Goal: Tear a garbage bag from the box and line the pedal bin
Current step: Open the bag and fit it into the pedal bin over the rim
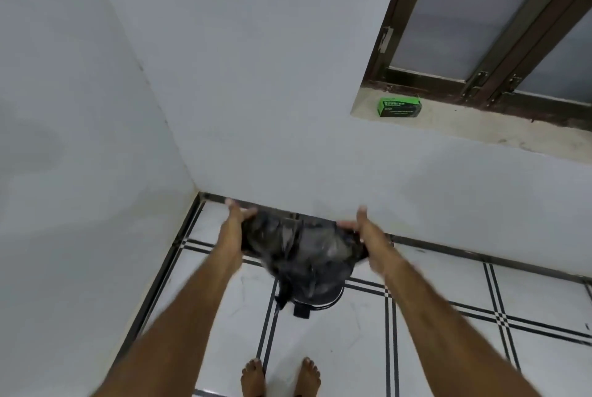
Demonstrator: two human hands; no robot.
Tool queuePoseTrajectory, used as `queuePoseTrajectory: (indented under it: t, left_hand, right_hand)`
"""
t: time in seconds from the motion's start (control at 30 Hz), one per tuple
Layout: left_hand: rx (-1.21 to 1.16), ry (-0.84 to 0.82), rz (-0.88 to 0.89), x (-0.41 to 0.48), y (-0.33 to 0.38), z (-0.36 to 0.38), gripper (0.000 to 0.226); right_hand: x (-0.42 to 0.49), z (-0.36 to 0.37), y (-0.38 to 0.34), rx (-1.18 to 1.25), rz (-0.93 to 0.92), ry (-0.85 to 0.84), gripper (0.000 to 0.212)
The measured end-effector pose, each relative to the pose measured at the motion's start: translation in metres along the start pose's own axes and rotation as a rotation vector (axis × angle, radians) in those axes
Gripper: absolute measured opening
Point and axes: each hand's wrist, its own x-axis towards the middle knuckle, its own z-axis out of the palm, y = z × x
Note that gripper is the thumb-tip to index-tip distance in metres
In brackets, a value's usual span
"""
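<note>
Over the bin (333, 299) by the wall (288, 140), left hand (235, 219) and right hand (358, 226) grip the bag (298, 249), stretched wide.

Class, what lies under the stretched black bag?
Under the bag, the pedal bin's dark base and pedal show on the tiled floor. Its body and opening are hidden by the bag.

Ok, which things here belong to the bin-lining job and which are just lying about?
Job: garbage bag, stretched between left hand and right hand; pedal bin under it; green box.
Not part: window sill the box sits on; frosted window; bare feet.
</note>
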Motion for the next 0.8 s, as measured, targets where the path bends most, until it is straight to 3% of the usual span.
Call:
queuePoseTrajectory:
  t: [0.1, 0.17, 0.2, 0.27, 0.3, 0.37, 0.43, 0.53, 0.67, 0.8]
  left_hand:
    - [0.014, -0.063, 0.367, -0.023, 0.092, 0.039, 0.079]
    - [0.126, -0.055, 0.573, -0.037, 0.100, 0.053, 0.070]
    - [0.239, -0.043, 0.543, -0.035, 0.080, 0.050, 0.072]
    - [0.324, 0.019, 0.275, -0.023, 0.006, 0.029, 0.080]
    - [0.317, 0.068, 0.121, -0.021, -0.034, 0.013, 0.081]
    - [0.242, 0.115, -0.085, -0.022, -0.078, -0.016, 0.079]
    - [0.185, 0.136, -0.151, -0.026, -0.087, -0.033, 0.077]
    - [0.060, 0.141, -0.104, -0.022, -0.065, -0.038, 0.076]
    - [-0.058, 0.075, 0.007, -0.004, -0.026, -0.038, 0.081]
    - [-0.082, 0.021, 0.059, 0.003, 0.001, -0.034, 0.081]
  right_hand:
    - [-0.015, 0.017, -0.095, -0.104, -0.621, 0.289, 0.064]
    - [-0.030, 0.022, -0.107, -0.265, -1.037, 0.491, 0.054]
    - [-0.029, 0.024, -0.088, -0.434, -1.005, 0.516, 0.059]
    - [-0.019, 0.031, -0.011, -0.812, -0.489, 0.249, 0.087]
    - [-0.013, 0.030, 0.035, -0.863, -0.247, 0.110, 0.094]
    - [-0.007, 0.025, 0.088, -0.650, -0.072, 0.048, 0.092]
    - [-0.014, 0.019, 0.090, -0.366, -0.010, -0.009, 0.081]
    - [-0.022, 0.020, 0.051, -0.018, 0.047, -0.040, 0.066]
    - [-0.017, 0.020, 0.010, 0.086, -0.110, -0.026, 0.071]
    - [-0.016, 0.027, -0.006, 0.130, -0.144, 0.013, 0.076]
